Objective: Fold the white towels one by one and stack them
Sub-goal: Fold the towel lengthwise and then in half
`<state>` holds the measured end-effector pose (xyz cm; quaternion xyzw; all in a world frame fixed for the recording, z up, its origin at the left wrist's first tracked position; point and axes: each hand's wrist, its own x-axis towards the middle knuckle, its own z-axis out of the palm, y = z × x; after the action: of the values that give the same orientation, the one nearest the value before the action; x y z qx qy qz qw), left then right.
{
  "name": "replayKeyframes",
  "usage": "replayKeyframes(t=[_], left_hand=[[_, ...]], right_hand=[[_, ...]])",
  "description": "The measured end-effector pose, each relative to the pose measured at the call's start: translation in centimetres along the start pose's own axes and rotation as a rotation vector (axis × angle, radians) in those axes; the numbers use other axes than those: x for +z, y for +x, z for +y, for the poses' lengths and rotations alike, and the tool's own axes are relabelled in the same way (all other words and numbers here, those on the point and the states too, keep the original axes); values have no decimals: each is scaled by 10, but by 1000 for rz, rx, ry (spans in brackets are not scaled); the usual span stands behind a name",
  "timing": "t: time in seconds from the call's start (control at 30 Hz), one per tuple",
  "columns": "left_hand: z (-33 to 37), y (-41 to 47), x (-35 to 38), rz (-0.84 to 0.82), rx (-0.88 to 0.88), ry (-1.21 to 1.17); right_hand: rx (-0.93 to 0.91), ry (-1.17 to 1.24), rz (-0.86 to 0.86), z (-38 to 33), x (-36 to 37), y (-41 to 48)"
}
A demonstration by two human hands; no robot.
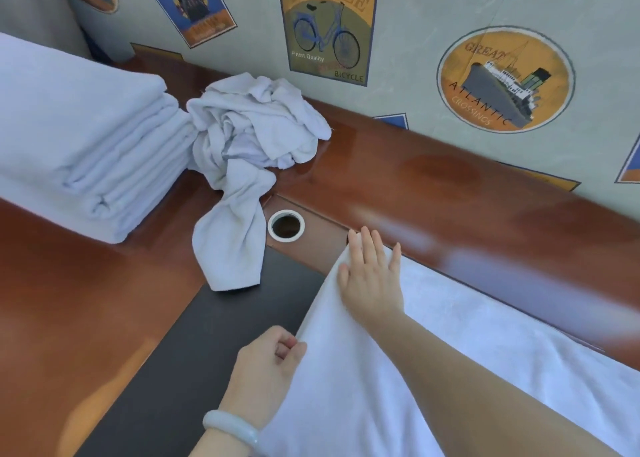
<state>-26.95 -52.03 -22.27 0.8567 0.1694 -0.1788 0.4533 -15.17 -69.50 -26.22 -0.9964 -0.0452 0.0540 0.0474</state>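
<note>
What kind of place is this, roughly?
Likely a hotel or guesthouse room: glossy wooden desk with a cable hole, vintage travel-poster wallpaper, and a stack of folded towels beside a crumpled heap.

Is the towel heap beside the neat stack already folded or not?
Not folded. The heap is crumpled and twisted, leaning against the folded stack, with one end trailing beside the round hole.

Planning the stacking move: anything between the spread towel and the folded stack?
Yes. The crumpled pile lies between the towel and the stack, against the stack's right side, one end trailing onto the black mat. Nothing visible sits on the stack's top.
</note>
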Motion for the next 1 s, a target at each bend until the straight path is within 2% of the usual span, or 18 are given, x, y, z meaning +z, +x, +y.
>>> replayKeyframes(t=[0.13,0.37,0.57,0.73,0.83,1.0], left_hand=[[-23,-12,1,-19,8,90],[-37,-26,1,112,123,232],[-47,-38,-2,158,156,540],[-43,-38,1,207,158,600],[-35,-33,2,277,183,613],[-28,-27,5,270,185,673]], right_hand=[[1,2,20,0,3,1],[7,14,31,3,7,2],[-27,10,63,4,8,3],[-10,14,37,3,5,4],[-8,147,-16,0,-10,-1],[98,359,235,-6,-18,-119]])
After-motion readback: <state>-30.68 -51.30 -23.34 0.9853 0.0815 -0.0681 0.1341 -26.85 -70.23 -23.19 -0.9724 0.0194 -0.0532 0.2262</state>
